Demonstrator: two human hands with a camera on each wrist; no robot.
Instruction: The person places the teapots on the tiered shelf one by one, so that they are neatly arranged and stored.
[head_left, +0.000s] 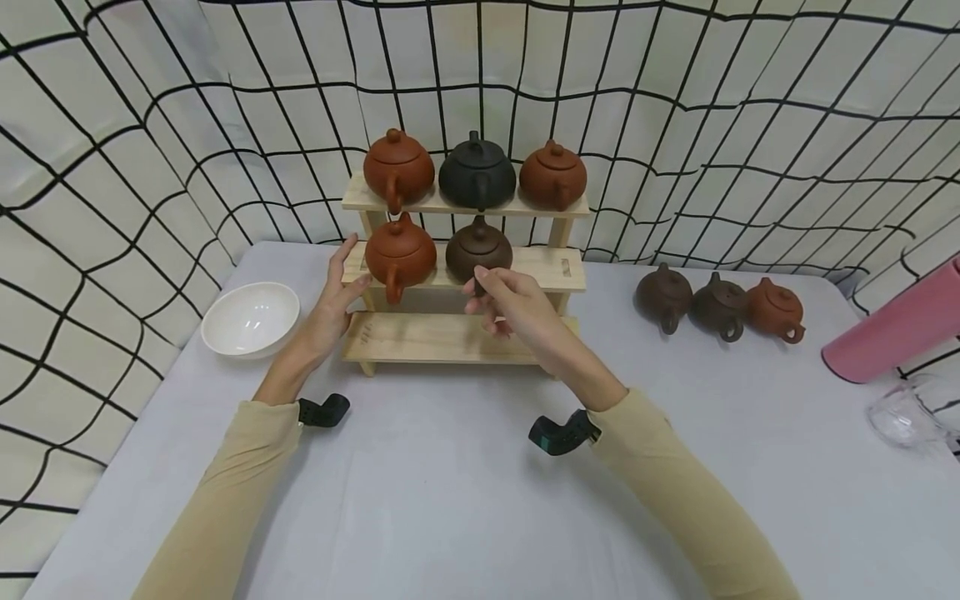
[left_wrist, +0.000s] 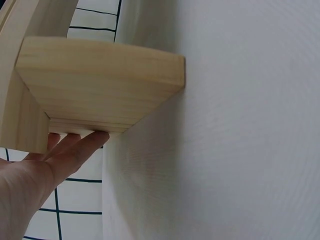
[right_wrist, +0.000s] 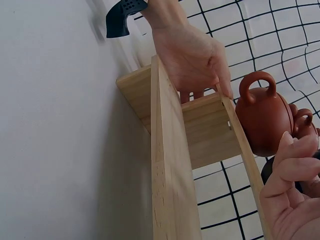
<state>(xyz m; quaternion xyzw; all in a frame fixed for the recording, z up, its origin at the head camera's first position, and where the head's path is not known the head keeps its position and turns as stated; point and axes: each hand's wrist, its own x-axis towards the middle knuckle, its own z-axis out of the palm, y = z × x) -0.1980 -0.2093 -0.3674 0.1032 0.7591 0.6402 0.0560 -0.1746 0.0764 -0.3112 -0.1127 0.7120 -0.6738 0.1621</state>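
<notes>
My right hand (head_left: 517, 312) pinches the handle of a dark brown teapot (head_left: 477, 246) on the middle shelf of a wooden display stand (head_left: 551, 265). In the right wrist view its fingers (right_wrist: 287, 185) are bent, and that pot is mostly out of sight. Against the stand's left side lies my left hand (head_left: 322, 312), fingers extended along the outside and thumb near the shelf's front edge. The left wrist view shows its fingers (left_wrist: 75, 150) touching the wood. A red-brown teapot (head_left: 400, 250) stands between the hands on the same shelf, handle facing me.
On the top shelf sit a reddish teapot (head_left: 396, 162), a black teapot (head_left: 477, 171) and another reddish teapot (head_left: 553, 175). A white bowl (head_left: 251, 319) is at left. Three small teapots (head_left: 718, 304), a pink cylinder (head_left: 888, 321) and a clear glass (head_left: 907, 417) stand right. Black netting (head_left: 637, 92) lines the back.
</notes>
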